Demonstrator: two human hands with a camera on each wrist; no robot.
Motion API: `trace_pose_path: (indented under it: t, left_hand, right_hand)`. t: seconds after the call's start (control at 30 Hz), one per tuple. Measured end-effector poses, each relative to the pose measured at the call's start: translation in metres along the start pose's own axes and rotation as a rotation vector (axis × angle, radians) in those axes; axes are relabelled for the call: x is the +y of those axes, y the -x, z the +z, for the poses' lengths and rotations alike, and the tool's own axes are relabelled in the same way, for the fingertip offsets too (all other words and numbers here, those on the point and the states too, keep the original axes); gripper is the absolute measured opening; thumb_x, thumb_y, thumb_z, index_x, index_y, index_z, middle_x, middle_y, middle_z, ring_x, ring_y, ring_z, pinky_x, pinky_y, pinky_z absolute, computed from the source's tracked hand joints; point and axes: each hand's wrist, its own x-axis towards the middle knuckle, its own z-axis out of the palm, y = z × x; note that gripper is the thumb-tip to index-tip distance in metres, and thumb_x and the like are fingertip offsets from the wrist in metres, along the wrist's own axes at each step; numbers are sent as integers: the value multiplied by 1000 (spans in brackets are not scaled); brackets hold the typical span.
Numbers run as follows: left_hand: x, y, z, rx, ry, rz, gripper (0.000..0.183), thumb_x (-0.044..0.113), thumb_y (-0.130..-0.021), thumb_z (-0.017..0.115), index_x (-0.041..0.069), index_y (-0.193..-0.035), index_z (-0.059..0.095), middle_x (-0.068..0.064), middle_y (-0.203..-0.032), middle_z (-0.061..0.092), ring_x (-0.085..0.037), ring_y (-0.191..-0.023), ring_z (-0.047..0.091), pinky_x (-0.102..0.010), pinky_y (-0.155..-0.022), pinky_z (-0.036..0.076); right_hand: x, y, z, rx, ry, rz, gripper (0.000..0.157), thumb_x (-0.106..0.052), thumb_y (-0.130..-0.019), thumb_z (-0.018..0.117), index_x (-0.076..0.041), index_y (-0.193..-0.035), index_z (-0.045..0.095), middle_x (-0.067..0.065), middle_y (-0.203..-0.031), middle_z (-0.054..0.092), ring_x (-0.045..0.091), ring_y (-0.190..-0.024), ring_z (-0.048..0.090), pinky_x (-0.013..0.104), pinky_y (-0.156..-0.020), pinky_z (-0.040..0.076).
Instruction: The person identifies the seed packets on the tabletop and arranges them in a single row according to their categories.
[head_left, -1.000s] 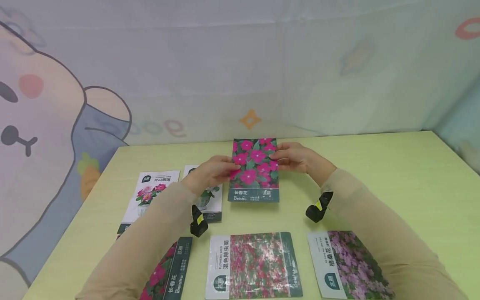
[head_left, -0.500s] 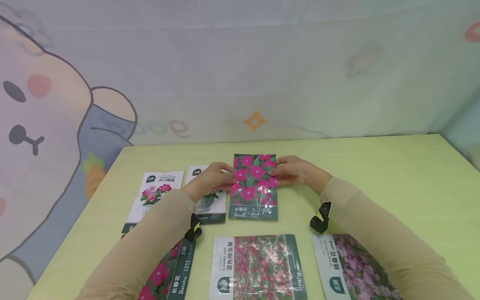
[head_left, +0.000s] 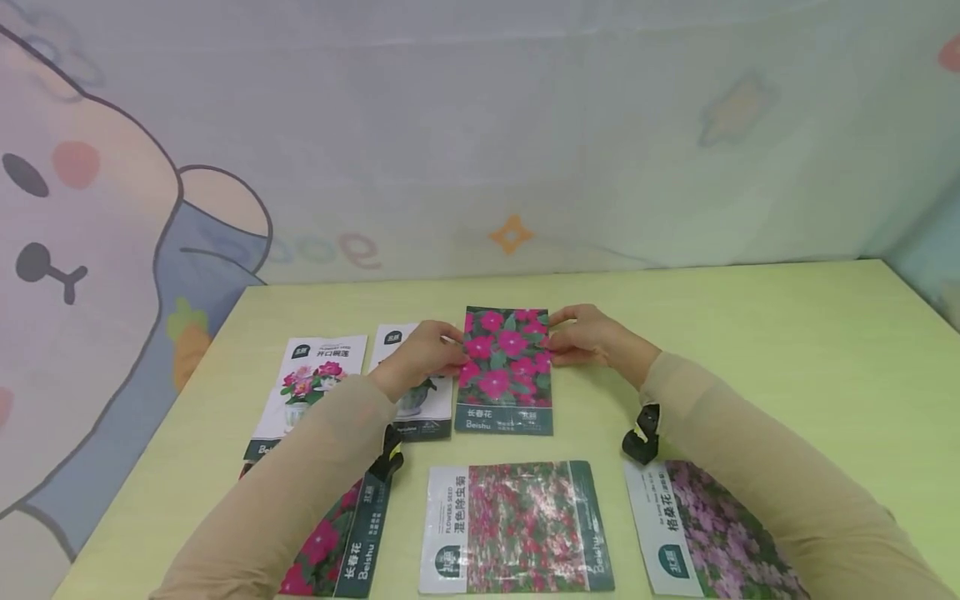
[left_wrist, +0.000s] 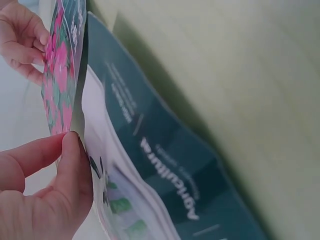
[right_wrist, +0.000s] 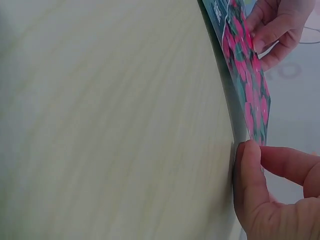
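Observation:
A seed packet [head_left: 504, 375] with bright pink flowers and a dark green lower band lies flat at the back middle of the table. My left hand [head_left: 422, 357] pinches its left edge between thumb and fingers, and my right hand [head_left: 596, 337] does the same at the right edge. In the left wrist view the left thumb and forefinger meet at the edge of the pink-flowered packet [left_wrist: 60, 75]. The right wrist view has the packet [right_wrist: 247, 75] low over the tabletop, its near edge between thumb and forefinger.
Left of it, two white seed packets with potted flowers stand side by side: an outer one [head_left: 311, 375] and an inner one [head_left: 420, 417] partly under my left hand. In front lie another pink-flowered packet [head_left: 330, 533], a red-flowered packet [head_left: 525, 525] and a purple-flowered packet [head_left: 720, 533]. My sleeves overlap some.
Both hands have brought the pink-flowered packet down and toward me, beside the inner white packet. Over the last half second it has hardly moved.

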Motion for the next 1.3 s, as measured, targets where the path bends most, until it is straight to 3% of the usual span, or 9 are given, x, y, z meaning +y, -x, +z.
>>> trace_pose_path:
  t: [0.27,0.53,0.73,0.93,1.13,1.3]
  left_hand:
    - [1,1,0,9,-37,1,34,-8,-87,53,-18,-119,48,-16,-92,57,-14,-73,58,-28,-74,55]
    - [1,3,-5,25,-138,38,32,-2,-91,50,-16,-120,51,-28,-120,54,-34,-100,61,-34,-83,53]
    - [-1,5,-16,13,-119,14,33,1,-92,53,-13,-122,52,-26,-114,56,-22,-83,62,-29,-78,54]
    - [-6,19,-36,-47,-142,9,35,4,-92,53,-10,-124,49,-20,-102,57,-14,-72,59,-26,-71,54]
    - [-9,39,-56,-46,-232,6,35,8,-92,55,-6,-123,50,-14,-93,57,-20,-79,56,-33,-77,54]
    - [-19,58,-70,-40,-231,-37,35,11,-91,57,-2,-124,51,-16,-99,57,-25,-88,58,-37,-79,54]
  right_hand:
    - [1,1,-2,7,14,15,50,8,-90,52,5,-137,36,11,-81,59,13,-62,62,24,-64,55]
    - [2,1,-6,-5,16,0,48,7,-88,53,8,-134,39,10,-76,64,14,-61,62,25,-62,55]
    - [0,5,-7,-23,30,-14,48,6,-88,53,9,-134,38,9,-73,64,14,-59,62,25,-58,55]
    - [-2,12,-6,-58,39,-25,49,5,-88,54,9,-134,38,8,-74,64,13,-60,62,24,-57,55]
    - [-9,21,0,-86,70,-57,48,3,-88,56,7,-134,41,13,-87,66,13,-63,64,23,-59,55]
    - [-9,29,21,-137,65,-45,49,3,-88,57,4,-135,41,15,-91,66,15,-65,64,25,-61,55]
